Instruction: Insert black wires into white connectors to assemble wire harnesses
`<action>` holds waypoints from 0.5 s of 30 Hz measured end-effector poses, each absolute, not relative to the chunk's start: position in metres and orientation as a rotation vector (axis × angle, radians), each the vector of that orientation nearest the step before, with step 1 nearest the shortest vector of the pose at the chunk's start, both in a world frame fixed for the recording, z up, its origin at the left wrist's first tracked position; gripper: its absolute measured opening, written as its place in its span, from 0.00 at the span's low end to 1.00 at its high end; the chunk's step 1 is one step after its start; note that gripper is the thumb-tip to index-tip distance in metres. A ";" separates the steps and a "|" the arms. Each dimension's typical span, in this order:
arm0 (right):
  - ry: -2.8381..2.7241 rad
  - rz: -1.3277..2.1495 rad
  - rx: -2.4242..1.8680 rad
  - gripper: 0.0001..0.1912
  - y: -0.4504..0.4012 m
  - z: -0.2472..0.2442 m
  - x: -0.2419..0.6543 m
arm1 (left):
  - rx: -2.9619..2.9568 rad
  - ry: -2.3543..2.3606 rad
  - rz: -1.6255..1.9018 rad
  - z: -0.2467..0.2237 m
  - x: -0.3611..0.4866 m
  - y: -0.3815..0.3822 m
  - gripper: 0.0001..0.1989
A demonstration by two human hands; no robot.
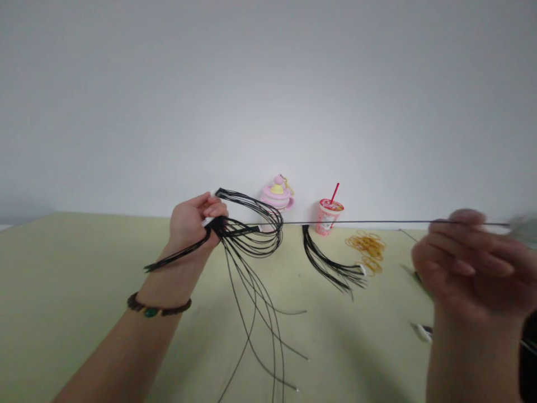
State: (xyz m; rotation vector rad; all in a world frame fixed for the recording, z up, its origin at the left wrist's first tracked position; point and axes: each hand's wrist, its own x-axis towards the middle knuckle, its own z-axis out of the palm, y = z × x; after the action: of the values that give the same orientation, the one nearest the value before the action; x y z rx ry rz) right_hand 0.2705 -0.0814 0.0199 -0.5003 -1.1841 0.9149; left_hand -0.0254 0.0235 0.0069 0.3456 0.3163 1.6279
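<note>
My left hand (pixel 195 215) is closed around a bundle of thin black wires (pixel 251 238) with a white connector at its grip. Part of the bundle loops out to the right, and several loose wire ends dangle down over the table. A short stub of wires points back along my left wrist. One single black wire (pixel 356 221) runs taut and level from the bundle to my right hand (pixel 474 263). The fingers of my right hand, blurred, are closed on that wire, and its end sticks out past them.
On the pale green table (pixel 104 246) lies another black wire bundle (pixel 325 260) with a white connector. Yellow rubber bands (pixel 367 246) lie beside it. A pink cup with a red straw (pixel 329 215) and a pink cup-shaped trinket (pixel 277 195) stand before the white wall (pixel 268 101).
</note>
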 end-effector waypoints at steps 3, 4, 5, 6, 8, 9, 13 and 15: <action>-1.231 0.812 -0.499 0.05 -0.077 0.016 0.262 | 0.368 0.345 1.580 0.006 -0.020 0.021 0.12; -1.267 0.788 -0.500 0.04 -0.076 0.014 0.255 | 0.381 0.366 1.543 0.005 -0.016 0.020 0.12; -1.310 0.752 -0.518 0.05 -0.074 0.011 0.247 | 0.399 0.391 1.502 0.003 -0.011 0.019 0.12; -1.353 0.701 -0.556 0.06 -0.072 0.007 0.237 | 0.425 0.422 1.458 0.001 -0.006 0.017 0.12; -1.465 0.590 -0.705 0.06 -0.068 0.000 0.216 | 0.505 0.486 1.385 -0.004 0.004 0.014 0.11; -1.529 0.555 -0.800 0.05 -0.067 -0.005 0.205 | 0.556 0.513 1.363 -0.007 0.009 0.012 0.11; -1.802 0.424 -1.018 0.09 -0.061 -0.022 0.171 | 0.804 0.575 1.327 -0.015 0.025 0.002 0.08; -1.885 0.328 -1.029 0.10 -0.056 -0.030 0.163 | 0.944 0.600 1.282 -0.015 0.029 -0.006 0.08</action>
State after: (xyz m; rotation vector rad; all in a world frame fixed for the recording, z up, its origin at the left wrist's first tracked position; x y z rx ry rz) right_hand 0.1634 -0.0558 -0.0303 -1.0288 -1.8846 0.3279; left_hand 0.0292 -0.0057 -0.0154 0.9440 0.6003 1.2824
